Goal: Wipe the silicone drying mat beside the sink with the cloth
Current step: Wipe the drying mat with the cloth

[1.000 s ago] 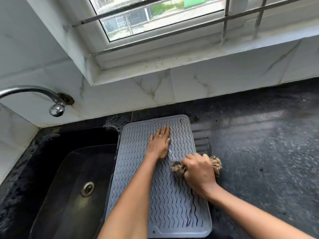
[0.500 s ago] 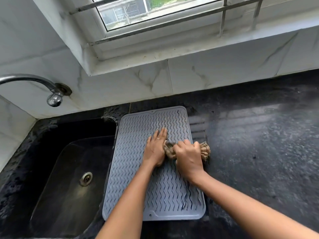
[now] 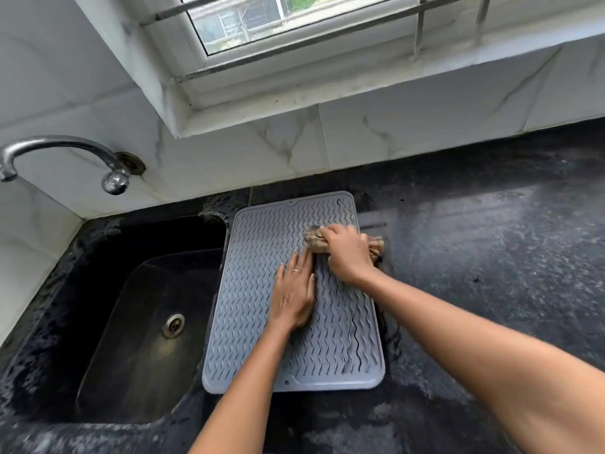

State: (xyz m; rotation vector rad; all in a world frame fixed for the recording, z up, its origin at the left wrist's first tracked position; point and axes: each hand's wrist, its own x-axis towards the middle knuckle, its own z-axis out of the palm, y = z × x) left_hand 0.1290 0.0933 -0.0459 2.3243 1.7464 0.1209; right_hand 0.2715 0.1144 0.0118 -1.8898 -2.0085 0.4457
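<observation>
On the black speckled stone counter (image 3: 491,257), mid-frame, the floppy grey ribbed silicone mat (image 3: 262,355) (light, liable to slide) is pinned flat under the open left hand (image 3: 294,296); the soft crumpled tan cloth (image 3: 314,242) is bunched inside the closed right hand (image 3: 347,253).

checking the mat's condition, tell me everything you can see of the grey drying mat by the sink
The grey rectangular silicone drying mat lies flat on the dark speckled countertop, right of the black sink. It has rounded corners, a raised rim and rows of wavy ridges; a few grooves near its right edge look darker. The left hand presses flat on its middle. The right hand rubs a bunched tan cloth on its far right part.
</observation>
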